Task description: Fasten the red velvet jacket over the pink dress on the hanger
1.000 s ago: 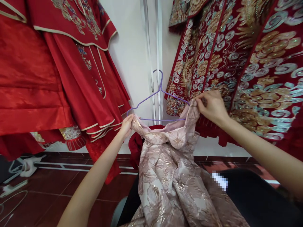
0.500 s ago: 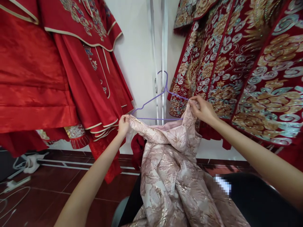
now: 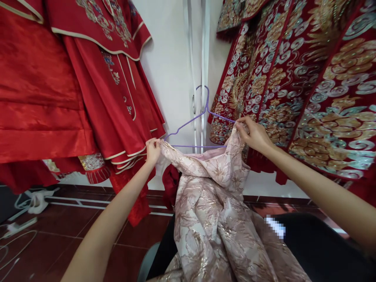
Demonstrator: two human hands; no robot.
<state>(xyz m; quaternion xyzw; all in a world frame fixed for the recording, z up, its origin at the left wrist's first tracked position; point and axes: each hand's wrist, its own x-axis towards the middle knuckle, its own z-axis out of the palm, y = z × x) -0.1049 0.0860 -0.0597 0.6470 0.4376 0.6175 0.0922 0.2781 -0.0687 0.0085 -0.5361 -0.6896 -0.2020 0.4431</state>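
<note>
Now the left hand [image 3: 153,150] pinches the pink dress [image 3: 202,223] over the left end of the purple hanger [image 3: 206,109], bare a second ago; the right hand [image 3: 255,134] still pinches the right corner.

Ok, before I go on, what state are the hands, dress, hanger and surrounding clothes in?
Left hand: pinched grip on one top corner of the dress.
Right hand: pinched grip on the other top corner.
Pink dress: top edge held up and spread, body draped and creased.
Purple hanger: hook upward, lower bar partly exposed.
Red garments at left: hanging.
Embroidered red garment at right: hanging.
</note>
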